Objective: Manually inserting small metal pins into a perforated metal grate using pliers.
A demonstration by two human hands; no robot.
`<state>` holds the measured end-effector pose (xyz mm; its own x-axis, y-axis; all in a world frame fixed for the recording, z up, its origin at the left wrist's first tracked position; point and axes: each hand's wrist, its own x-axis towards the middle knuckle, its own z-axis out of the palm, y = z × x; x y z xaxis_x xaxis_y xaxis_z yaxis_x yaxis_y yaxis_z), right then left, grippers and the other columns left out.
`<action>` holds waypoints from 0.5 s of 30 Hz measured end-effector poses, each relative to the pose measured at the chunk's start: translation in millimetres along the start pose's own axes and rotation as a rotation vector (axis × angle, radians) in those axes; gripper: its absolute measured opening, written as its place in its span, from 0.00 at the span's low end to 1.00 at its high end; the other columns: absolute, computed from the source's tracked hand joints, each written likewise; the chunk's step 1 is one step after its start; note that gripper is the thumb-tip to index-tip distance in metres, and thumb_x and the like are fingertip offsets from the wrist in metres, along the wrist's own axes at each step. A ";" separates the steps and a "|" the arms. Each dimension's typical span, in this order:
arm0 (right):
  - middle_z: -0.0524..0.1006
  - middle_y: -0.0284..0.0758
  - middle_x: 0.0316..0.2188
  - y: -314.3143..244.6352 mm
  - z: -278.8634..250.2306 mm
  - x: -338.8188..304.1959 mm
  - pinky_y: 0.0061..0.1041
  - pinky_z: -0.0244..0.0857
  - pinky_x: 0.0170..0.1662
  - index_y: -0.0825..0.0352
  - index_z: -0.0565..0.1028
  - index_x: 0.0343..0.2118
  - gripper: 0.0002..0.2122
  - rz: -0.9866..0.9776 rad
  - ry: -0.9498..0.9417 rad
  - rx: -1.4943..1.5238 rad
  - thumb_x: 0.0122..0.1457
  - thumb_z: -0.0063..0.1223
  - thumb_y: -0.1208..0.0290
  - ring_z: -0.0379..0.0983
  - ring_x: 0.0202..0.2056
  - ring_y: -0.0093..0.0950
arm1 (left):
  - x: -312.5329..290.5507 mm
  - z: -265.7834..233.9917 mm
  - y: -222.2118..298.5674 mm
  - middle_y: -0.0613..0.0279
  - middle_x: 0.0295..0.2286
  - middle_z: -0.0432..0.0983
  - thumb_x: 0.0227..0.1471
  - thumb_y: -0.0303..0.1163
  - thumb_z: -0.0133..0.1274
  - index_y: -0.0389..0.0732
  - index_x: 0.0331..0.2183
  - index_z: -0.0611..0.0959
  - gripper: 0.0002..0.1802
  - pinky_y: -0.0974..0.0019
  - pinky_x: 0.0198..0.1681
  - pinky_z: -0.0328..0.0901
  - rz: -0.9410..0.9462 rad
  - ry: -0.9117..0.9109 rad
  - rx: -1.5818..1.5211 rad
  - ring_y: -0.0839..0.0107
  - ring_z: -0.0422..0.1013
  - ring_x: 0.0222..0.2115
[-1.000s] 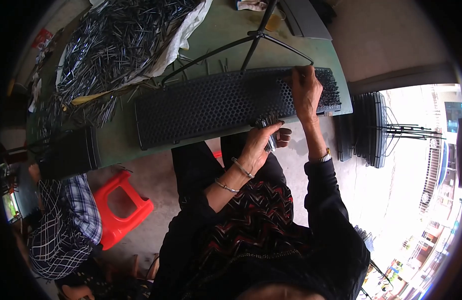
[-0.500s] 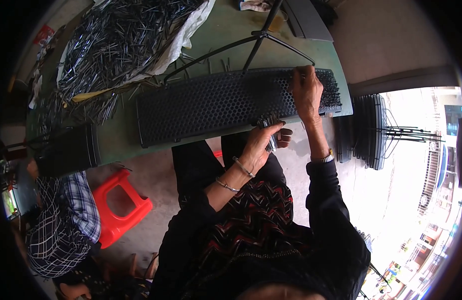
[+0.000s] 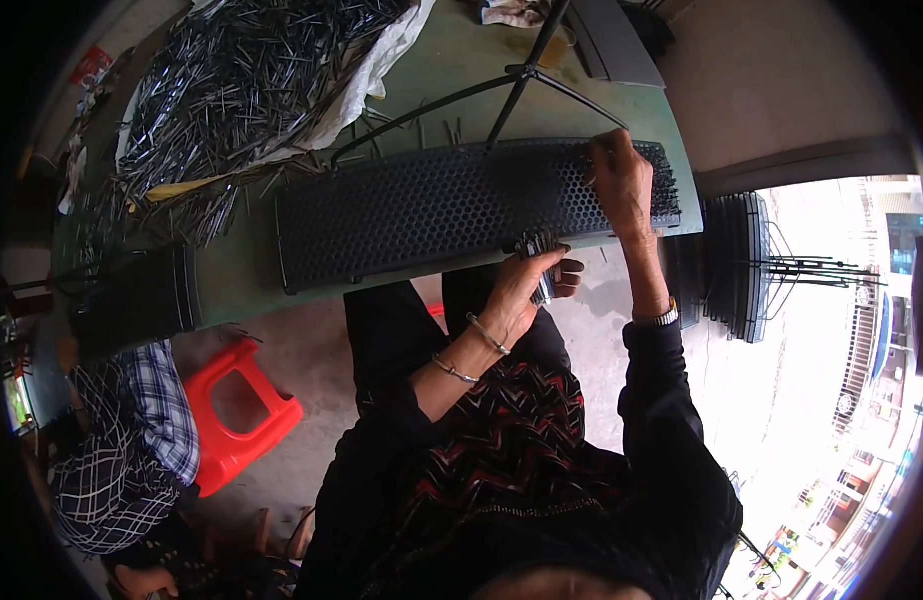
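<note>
A long black panel (image 3: 401, 210) full of round holes lies along the near edge of the green table. Short dark pins (image 3: 664, 185) stand in the holes at its right end. My right hand (image 3: 623, 190) is over the panel just left of those pins, its fingers pinched at the holes; they hide whatever is between them. Below the panel's near edge, my left hand (image 3: 518, 285) grips a bunch of thin dark pins (image 3: 537, 243), their ends pointing up toward the panel.
A large heap of loose pins (image 3: 251, 80) covers a white sack at the back left. Dark rods (image 3: 522, 72) branch above the panel. Another person's plaid sleeve (image 3: 164, 410) is beside a red stool (image 3: 241, 445). Black panels (image 3: 736, 265) are stacked at right.
My right hand has shifted slightly to the right over the panel, its fingers still pinched. The left hand and its bunch of pins have hardly moved.
</note>
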<state>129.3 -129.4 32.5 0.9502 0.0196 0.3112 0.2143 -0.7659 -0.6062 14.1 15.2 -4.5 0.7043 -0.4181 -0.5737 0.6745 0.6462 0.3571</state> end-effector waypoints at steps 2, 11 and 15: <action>0.77 0.39 0.20 11.2 4.5 -0.4 0.27 0.69 0.27 0.69 0.68 0.33 0.05 -0.046 0.040 -0.016 0.60 0.47 0.73 0.77 0.21 0.30 | -0.6 0.9 -0.1 0.52 0.29 0.79 0.53 0.30 0.53 0.37 0.36 0.78 0.08 0.68 0.29 0.70 0.009 0.004 0.010 0.67 0.76 0.27; 0.78 0.36 0.21 3.0 12.6 -2.8 0.22 0.68 0.29 0.68 0.70 0.33 0.03 -0.007 0.096 0.155 0.59 0.49 0.74 0.77 0.25 0.24 | -0.7 1.2 0.0 0.52 0.29 0.79 0.53 0.30 0.53 0.37 0.36 0.78 0.08 0.68 0.28 0.70 0.009 -0.003 0.001 0.67 0.76 0.27; 0.78 0.36 0.23 4.5 19.8 -4.4 0.21 0.67 0.28 0.68 0.71 0.32 0.03 -0.024 0.131 0.145 0.59 0.48 0.74 0.77 0.24 0.23 | -0.5 -1.6 0.1 0.52 0.30 0.79 0.53 0.30 0.52 0.37 0.36 0.78 0.08 0.68 0.29 0.70 0.016 -0.013 0.006 0.67 0.76 0.27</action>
<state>130.5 -120.2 13.9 0.9089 -0.0544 0.4135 0.2757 -0.6655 -0.6936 13.4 16.4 -5.3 0.7179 -0.4160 -0.5582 0.6643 0.6491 0.3705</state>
